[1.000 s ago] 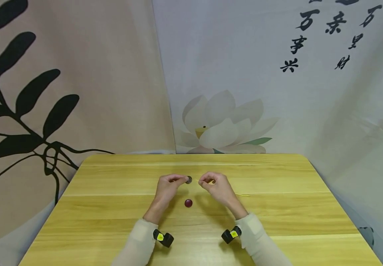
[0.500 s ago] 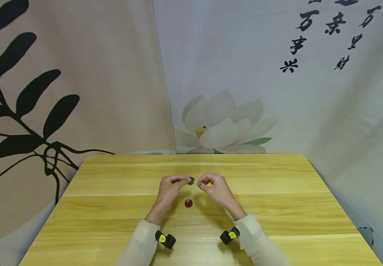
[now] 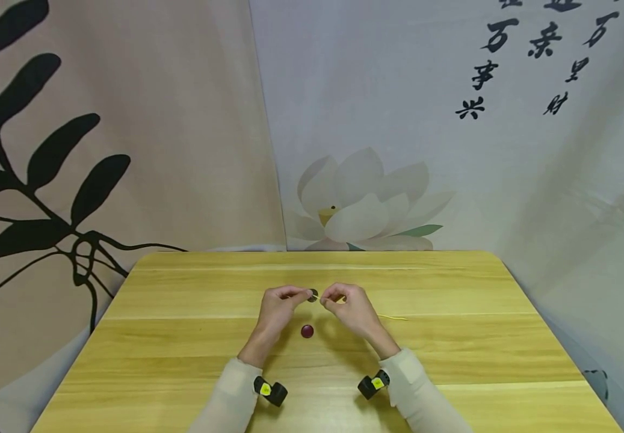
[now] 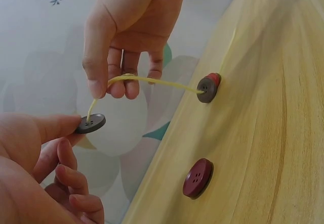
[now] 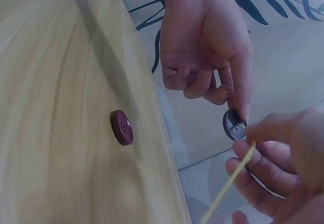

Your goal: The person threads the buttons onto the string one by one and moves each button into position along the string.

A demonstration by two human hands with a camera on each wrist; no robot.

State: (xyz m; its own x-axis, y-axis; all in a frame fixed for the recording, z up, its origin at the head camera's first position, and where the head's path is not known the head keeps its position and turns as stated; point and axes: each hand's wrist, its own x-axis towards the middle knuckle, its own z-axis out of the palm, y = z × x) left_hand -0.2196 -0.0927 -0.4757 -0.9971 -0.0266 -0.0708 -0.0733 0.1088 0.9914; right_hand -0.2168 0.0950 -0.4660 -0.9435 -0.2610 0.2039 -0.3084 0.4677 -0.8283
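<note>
My left hand [image 3: 276, 310] pinches a dark grey four-hole button [image 4: 96, 125] at its edge, between thumb and forefinger. Close beside it, my right hand [image 3: 354, 308] pinches a yellow cord [image 4: 162, 82] near its end. In the left wrist view the cord's tip meets the holes of the grey button. Farther along the cord, a brown button [image 4: 205, 91] and a red one [image 4: 216, 77] are strung together by the table. A loose maroon four-hole button [image 5: 122, 128] lies on the table below the hands.
The wooden table [image 3: 209, 343] has its far edge against a printed cloth backdrop [image 3: 376, 120]. Behind my right wrist, the cord's tail [image 3: 394, 317] trails over the tabletop.
My left hand has moved slightly right with the grey button, closing the gap to the right hand. The cord's tip, apart from that button earlier, now overlaps it. The maroon button stays put.
</note>
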